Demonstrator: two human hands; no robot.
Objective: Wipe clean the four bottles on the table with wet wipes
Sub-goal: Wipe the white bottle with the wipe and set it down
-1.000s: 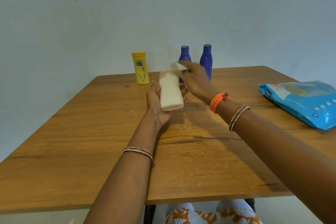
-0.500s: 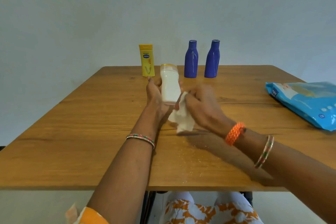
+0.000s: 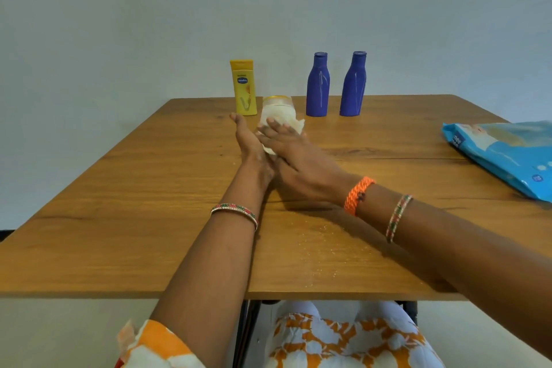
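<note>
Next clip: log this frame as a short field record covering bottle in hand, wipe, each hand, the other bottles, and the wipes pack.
bottle in hand: white bottle, held between both hands above the table, mostly covered
wipe: wet wipe draped over the white bottle
left hand: left hand supports the bottle from the left side, fingers straight
right hand: right hand presses the wipe on the bottle, fingers extended
other bottles: yellow bottle and two blue bottles, upright at the far edge
wipes pack: blue pack, lying at the right edge
</note>
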